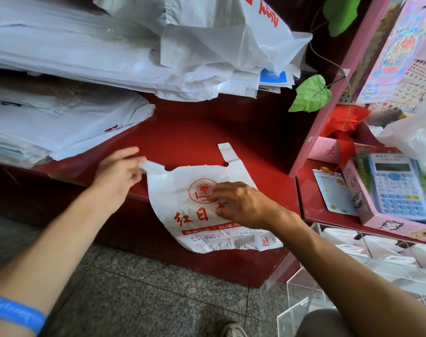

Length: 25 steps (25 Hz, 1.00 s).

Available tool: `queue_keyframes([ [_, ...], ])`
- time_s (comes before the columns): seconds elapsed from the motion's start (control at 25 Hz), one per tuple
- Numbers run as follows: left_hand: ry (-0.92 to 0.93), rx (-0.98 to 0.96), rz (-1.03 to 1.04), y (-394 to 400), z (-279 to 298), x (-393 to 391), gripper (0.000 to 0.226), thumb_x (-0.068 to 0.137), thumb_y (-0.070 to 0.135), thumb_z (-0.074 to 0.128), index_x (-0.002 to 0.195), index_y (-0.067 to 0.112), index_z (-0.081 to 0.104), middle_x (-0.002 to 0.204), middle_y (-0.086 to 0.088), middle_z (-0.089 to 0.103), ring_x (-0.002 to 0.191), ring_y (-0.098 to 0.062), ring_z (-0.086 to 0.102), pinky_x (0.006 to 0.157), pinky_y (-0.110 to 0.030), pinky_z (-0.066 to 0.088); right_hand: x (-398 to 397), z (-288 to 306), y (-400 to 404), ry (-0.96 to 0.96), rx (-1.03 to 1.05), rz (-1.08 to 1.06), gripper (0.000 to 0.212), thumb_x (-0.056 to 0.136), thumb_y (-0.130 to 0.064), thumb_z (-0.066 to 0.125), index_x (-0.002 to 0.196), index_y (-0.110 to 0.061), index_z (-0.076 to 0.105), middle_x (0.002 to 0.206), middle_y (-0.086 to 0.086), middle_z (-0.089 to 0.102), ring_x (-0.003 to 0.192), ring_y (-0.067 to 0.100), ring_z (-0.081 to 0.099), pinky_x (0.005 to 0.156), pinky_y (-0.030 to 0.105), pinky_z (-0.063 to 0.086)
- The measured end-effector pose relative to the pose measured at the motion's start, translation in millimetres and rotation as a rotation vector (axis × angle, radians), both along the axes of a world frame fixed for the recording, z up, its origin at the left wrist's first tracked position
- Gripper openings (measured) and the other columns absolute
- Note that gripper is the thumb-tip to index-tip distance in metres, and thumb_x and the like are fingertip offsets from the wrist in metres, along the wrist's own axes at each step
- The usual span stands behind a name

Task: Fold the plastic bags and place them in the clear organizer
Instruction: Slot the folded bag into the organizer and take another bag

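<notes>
A white plastic bag (195, 215) with a red sun-and-book logo and red characters lies flat on the red counter (195, 132), its lower part hanging over the front edge. My left hand (117, 171) pinches the bag's left handle at its upper left corner. My right hand (241, 203) rests on the middle of the bag, fingertips pressing beside the logo. The right handle (226, 152) lies flat, pointing away from me. The clear organizer (353, 276) stands at the lower right, with folded white bags in its upper compartments.
Piles of white plastic bags (158, 52) fill the counter's back and left. A pink shelf unit (328, 117) stands to the right with a calculator (399, 186), cards and green leaves. Grey stone floor and a shoe (232, 330) lie below.
</notes>
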<state>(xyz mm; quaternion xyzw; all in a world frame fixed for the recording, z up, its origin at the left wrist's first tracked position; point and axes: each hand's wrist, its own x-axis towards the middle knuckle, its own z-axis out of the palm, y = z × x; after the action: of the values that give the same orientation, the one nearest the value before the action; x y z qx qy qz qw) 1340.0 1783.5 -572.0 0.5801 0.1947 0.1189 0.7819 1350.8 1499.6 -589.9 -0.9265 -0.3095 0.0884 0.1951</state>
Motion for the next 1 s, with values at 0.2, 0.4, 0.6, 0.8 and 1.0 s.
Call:
queue_keyframes([
  [0.2,-0.209,-0.318,0.078,0.7,13.2,-1.5,0.038,0.094,-0.002,0.045,0.121,0.021,0.06,0.119,-0.004,0.055,0.114,-0.025,0.059,0.091,-0.035,0.054,0.9,-1.1,0.7,-0.004,-0.004,0.007,0.041,0.092,-0.036,0.064,0.133,-0.03,0.059,0.149,-0.009,0.045,0.138,0.012,0.038,0.115,0.039,0.037],
  [0.4,-0.02,1.003,-0.119,-9.7,-15.6,-12.2,0.016,0.085,0.009,0.066,0.085,0.025,0.069,0.082,0.011,0.067,0.075,-0.006,0.062,0.067,-0.022,0.048,0.4,-2.2,-1.1,-0.008,-0.019,-0.008,0.046,0.097,-0.039,0.057,0.142,-0.031,0.051,0.155,-0.009,0.038,0.144,0.012,0.03,0.119,0.039,0.029],
  [0.6,-0.341,1.478,-0.6,-53.8,-11.0,-33.9,0.008,0.091,0.029,0.061,0.091,0.026,0.069,0.091,0.016,0.064,0.086,-0.002,0.057,0.079,-0.03,0.049,7.4,-8.6,0.0,-0.046,-0.176,-0.057,0.058,0.103,-0.05,0.035,0.156,-0.033,0.021,0.165,-0.008,0.012,0.152,0.014,0.005,0.124,0.043,0.007],
  [0.8,-0.151,1.591,-0.767,-74.7,-16.3,-35.5,0.066,0.094,0.061,0.046,0.145,0.019,0.047,0.153,0.009,0.037,0.141,-0.007,0.031,0.114,-0.024,0.025,4.3,-1.3,-2.4,-0.189,-0.196,-0.163,0.064,0.099,-0.051,0.042,0.155,-0.025,0.025,0.162,0.0,0.021,0.148,0.024,0.017,0.118,0.042,0.018],
  [1.0,0.119,1.775,-0.748,-69.1,-29.6,-26.0,0.114,0.077,0.088,0.034,0.157,0.019,-0.009,0.162,-0.003,-0.025,0.149,-0.019,-0.022,0.121,-0.044,-0.01,-4.6,7.5,-7.0,-0.169,-0.116,-0.082,0.049,0.094,-0.056,0.05,0.129,-0.022,0.056,0.132,-0.002,0.055,0.12,0.022,0.053,0.099,0.041,0.042],
])
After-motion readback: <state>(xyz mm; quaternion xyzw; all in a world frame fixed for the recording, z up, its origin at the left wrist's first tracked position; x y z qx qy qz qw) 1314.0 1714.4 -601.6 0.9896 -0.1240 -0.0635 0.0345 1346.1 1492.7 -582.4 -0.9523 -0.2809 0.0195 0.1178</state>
